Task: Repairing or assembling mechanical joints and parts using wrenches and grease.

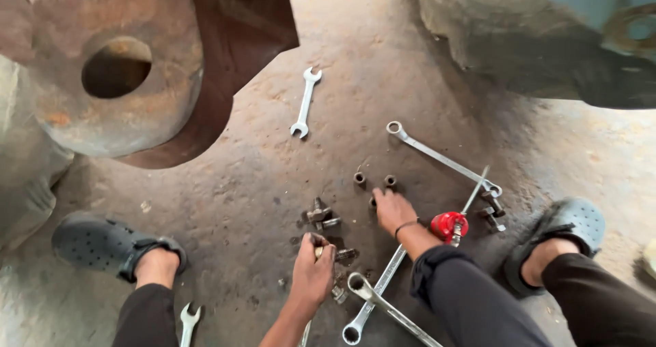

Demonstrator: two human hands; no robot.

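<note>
My left hand (313, 273) is closed around a small metal piece, apparently a bolt (318, 250), just above the dirty concrete floor. My right hand (393, 210), with a thin band at the wrist, reaches forward with its fingertips down on the floor beside a small dark nut (373, 201). Two more nuts (359, 178) lie just beyond it. A cluster of bolts and fittings (321, 214) sits between the two hands. A red-handled tool (449, 225) lies right of my right wrist.
Wrenches lie scattered: an open-ended one (305, 103) farther off, a long one (437, 157) to the right, ring spanners (369, 299) by my arms, a small one (188, 323) near my left leg. A big rusty part with a hole (171, 101) looms left; machinery (547, 39) at the upper right.
</note>
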